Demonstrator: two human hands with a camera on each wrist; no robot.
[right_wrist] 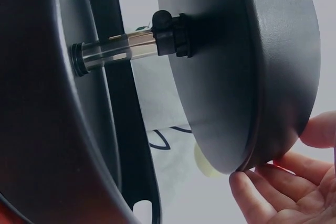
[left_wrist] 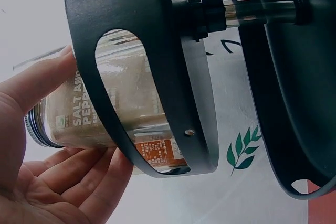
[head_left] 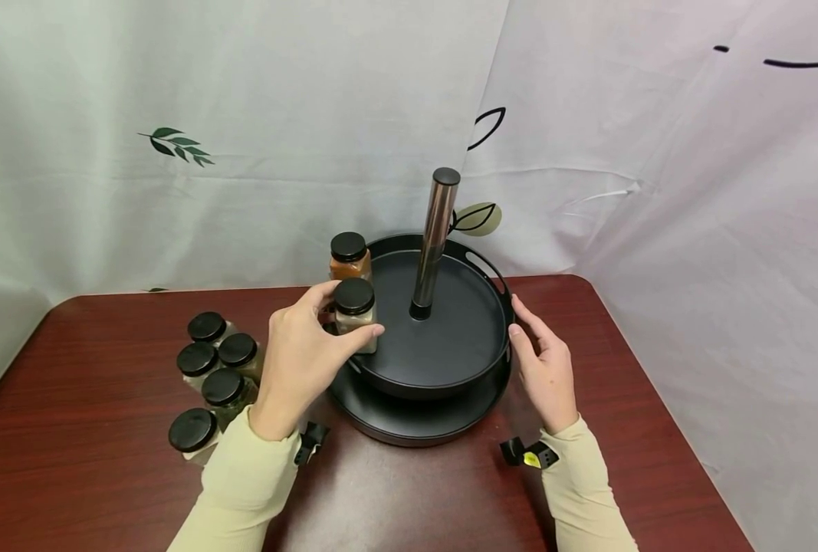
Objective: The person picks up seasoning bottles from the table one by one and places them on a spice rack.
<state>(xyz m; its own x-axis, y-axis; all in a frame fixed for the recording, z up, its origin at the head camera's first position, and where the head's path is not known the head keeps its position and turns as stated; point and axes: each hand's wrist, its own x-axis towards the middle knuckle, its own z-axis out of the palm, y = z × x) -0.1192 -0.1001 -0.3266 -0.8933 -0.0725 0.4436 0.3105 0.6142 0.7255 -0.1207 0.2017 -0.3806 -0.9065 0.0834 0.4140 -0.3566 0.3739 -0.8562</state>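
Note:
My left hand (head_left: 305, 345) grips a square spice jar (head_left: 356, 316) with a black lid at the left rim of a black two-tier round tray (head_left: 443, 345). In the left wrist view, "SALT AND PEPP" shows on the jar (left_wrist: 86, 98), whose lower part is seen through the handle slot, inside the upper tier's wall. Just behind it stands a jar of orange spice (head_left: 350, 264) with a black lid. With relaxed fingers, my right hand (head_left: 543, 368) touches the outer right wall of the upper tier (right_wrist: 289, 66).
Several black-lidded jars (head_left: 224, 387) stand grouped on the red-brown table (head_left: 105, 475), left of my left forearm. A tall metallic post (head_left: 436, 238) rises from the upper tier. Beneath it, the lower tier (head_left: 409, 429) juts toward me. A white curtain (head_left: 298, 92) hangs behind the table.

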